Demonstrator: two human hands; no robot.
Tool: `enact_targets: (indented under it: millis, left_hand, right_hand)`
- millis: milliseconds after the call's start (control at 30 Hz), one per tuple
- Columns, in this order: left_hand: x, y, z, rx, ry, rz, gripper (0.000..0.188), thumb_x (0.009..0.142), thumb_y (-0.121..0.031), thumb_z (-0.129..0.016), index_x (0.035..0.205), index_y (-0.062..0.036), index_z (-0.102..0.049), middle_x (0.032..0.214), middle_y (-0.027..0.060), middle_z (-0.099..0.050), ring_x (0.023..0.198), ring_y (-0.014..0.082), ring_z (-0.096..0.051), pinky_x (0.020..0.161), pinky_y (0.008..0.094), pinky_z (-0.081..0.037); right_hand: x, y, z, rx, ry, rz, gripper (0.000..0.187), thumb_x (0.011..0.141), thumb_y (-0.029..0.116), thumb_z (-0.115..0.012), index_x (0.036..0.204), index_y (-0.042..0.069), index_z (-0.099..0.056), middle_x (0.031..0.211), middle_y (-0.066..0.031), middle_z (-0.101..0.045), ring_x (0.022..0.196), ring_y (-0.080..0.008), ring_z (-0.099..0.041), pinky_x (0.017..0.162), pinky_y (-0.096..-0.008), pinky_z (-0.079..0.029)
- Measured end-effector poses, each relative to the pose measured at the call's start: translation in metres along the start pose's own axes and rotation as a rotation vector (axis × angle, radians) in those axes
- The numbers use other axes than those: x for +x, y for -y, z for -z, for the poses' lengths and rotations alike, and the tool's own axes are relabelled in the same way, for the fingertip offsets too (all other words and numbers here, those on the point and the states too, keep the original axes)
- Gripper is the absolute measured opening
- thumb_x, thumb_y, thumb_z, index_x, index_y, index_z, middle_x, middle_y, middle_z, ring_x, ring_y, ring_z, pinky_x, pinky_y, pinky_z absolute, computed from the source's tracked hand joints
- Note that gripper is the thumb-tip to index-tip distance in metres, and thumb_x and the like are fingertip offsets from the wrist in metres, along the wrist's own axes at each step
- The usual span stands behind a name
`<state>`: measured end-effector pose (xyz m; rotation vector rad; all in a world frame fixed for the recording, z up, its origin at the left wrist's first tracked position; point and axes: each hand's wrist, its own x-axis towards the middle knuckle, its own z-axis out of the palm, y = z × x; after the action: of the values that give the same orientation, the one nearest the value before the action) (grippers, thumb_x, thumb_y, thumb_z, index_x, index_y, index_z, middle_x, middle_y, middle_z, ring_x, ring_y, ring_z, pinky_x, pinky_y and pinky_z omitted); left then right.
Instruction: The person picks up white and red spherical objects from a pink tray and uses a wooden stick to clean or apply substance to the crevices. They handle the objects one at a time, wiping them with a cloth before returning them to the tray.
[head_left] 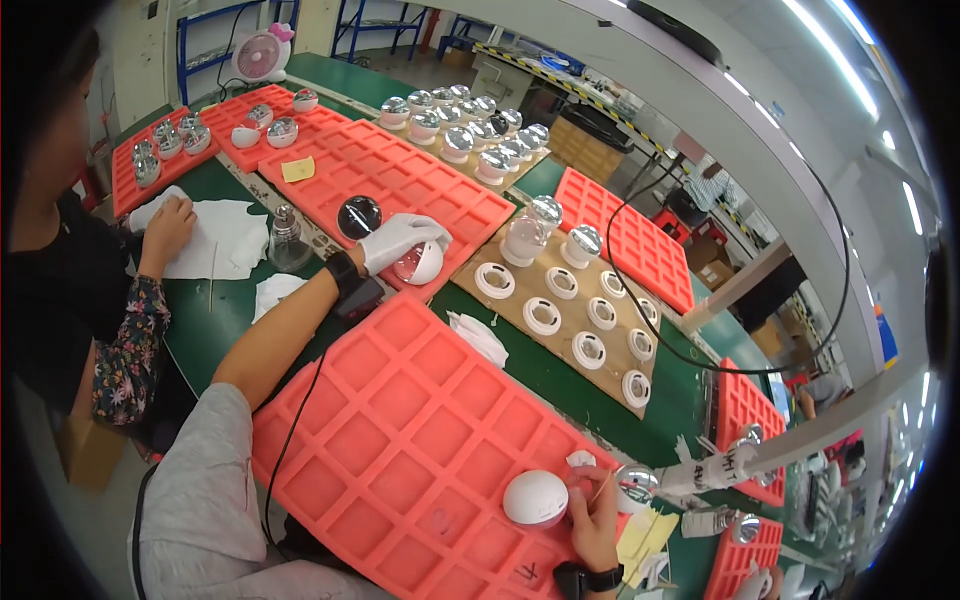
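My left hand (397, 240), in a white glove, is closed around a round dome unit (424, 265) with a white shell and a shiny clear face. A dark glossy dome (359, 216) sits just left of it on a red foam tray (340, 165). My right hand (597, 515) is bare, with its fingers bent together beside a white dome shell (536, 498) on the nearer red tray (360, 440). What those fingers hold, if anything, is too small to make out. A silvery dome (636, 488) lies right of them.
White rings (541, 316) and several dome units (583, 245) stand on a brown board (625, 380). More domes fill another board (458, 145) farther back. Left, another person's hand (170, 232) rests by a white cloth (215, 240) and a glass bottle (287, 240). A black cable (290, 435) crosses the near tray.
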<state>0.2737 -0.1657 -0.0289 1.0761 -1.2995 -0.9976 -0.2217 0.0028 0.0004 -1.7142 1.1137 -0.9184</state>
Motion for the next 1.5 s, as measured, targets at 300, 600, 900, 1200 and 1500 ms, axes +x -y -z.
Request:
enact_targets:
  millis: [300, 600, 900, 1200, 1500]
  left_hand:
    - [-0.034, -0.138, -0.064, 0.151, 0.075, -0.328, 0.017, 0.100, -0.012, -0.062, 0.104, 0.0016, -0.071, 0.108, 0.0100, -0.071, 0.105, 0.0200, -0.067, 0.099, 0.0342, -0.051]
    - [-0.144, -0.111, -0.248, 0.525, 0.744, -0.328, 0.054, 0.079, -0.025, -0.086, 0.125, -0.0047, -0.065, 0.123, 0.0144, -0.064, 0.118, 0.0319, -0.059, 0.104, 0.0424, -0.046]
    - [-0.158, -0.080, -0.263, 0.604, 0.773, -0.168, 0.092, 0.062, -0.035, -0.098, 0.139, -0.0065, -0.056, 0.134, 0.0152, -0.059, 0.124, 0.0352, -0.056, 0.108, 0.0441, -0.044]
    - [-0.154, -0.078, -0.263, 0.584, 0.806, -0.277, 0.083, 0.065, -0.034, -0.095, 0.133, -0.0082, -0.056, 0.128, 0.0136, -0.060, 0.119, 0.0365, -0.057, 0.103, 0.0477, -0.046]
    - [-0.155, -0.061, -0.262, 0.427, 0.834, -0.387, 0.080, 0.064, -0.024, -0.097, 0.133, -0.0087, -0.059, 0.131, 0.0143, -0.058, 0.123, 0.0377, -0.055, 0.105, 0.0467, -0.046]
  right_hand:
    - [-0.006, 0.004, 0.004, -0.051, 0.096, -0.022, 0.019, 0.105, 0.004, -0.055, 0.123, -0.001, -0.060, 0.108, -0.0065, -0.066, 0.094, -0.0127, -0.062, 0.081, -0.0265, -0.050]
    - [0.006, -0.012, 0.016, 0.045, 0.132, -0.039, 0.017, 0.108, 0.007, -0.051, 0.121, 0.000, -0.061, 0.107, -0.0013, -0.064, 0.089, -0.0056, -0.055, 0.078, -0.0230, -0.048]
    - [0.003, -0.019, 0.011, 0.027, 0.126, 0.045, 0.013, 0.105, 0.001, -0.052, 0.116, -0.001, -0.060, 0.108, -0.0042, -0.060, 0.085, -0.0076, -0.053, 0.076, -0.0236, -0.046]
    - [0.002, -0.013, 0.015, 0.038, 0.121, -0.003, 0.012, 0.106, 0.004, -0.052, 0.113, -0.002, -0.060, 0.104, -0.0050, -0.062, 0.086, -0.0096, -0.054, 0.078, -0.0267, -0.047]
    - [0.004, -0.014, 0.018, 0.134, 0.075, 0.099, 0.024, 0.110, 0.013, -0.047, 0.100, -0.001, -0.063, 0.099, -0.0097, -0.065, 0.092, -0.0207, -0.060, 0.087, -0.0337, -0.047]
